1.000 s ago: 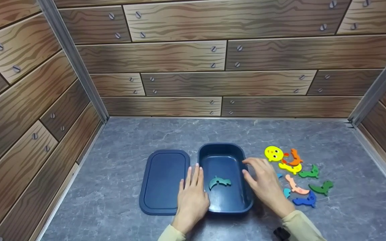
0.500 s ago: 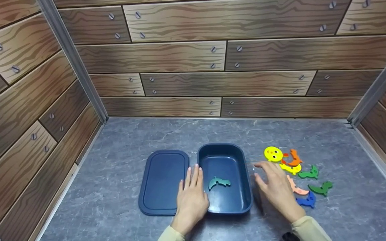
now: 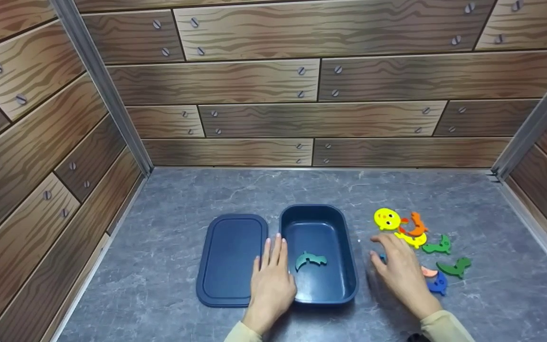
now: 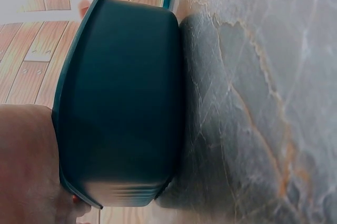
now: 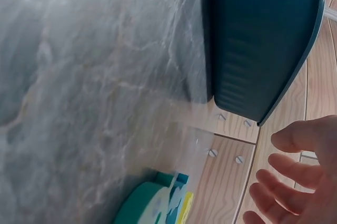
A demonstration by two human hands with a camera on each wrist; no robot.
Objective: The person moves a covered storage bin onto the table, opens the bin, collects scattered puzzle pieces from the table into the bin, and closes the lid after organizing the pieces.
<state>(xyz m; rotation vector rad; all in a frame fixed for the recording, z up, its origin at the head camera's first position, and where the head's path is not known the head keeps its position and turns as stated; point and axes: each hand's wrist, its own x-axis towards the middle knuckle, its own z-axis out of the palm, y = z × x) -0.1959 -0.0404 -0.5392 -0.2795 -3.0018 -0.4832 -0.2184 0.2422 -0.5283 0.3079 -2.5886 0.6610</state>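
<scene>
A dark blue plastic box (image 3: 318,235) stands uncovered, with one teal-green animal-shaped piece (image 3: 310,260) lying inside. My left hand (image 3: 273,285) rests along the box's left rim, fingers straight. In the left wrist view, the box's outer wall (image 4: 121,92) fills the middle. To the right of the box, my right hand (image 3: 399,270) hovers beside the loose pieces, fingers loosely bent and holding nothing. It partly covers a pink piece (image 3: 429,271), a blue piece (image 3: 438,283) and another blue bit near the thumb. Green pieces (image 5: 142,203) show low in the right wrist view.
A dark blue lid (image 3: 233,261) lies flat left of the box. Beyond the right hand are a round yellow chick piece (image 3: 387,219), an orange piece (image 3: 416,224), a yellow piece (image 3: 412,239) and green pieces (image 3: 455,267). Wood-patterned walls (image 3: 254,118) enclose the grey surface.
My right hand has moved from the box's right rim rightward to the loose pieces, covering more of the pink one. The left hand, box and lid stay put.
</scene>
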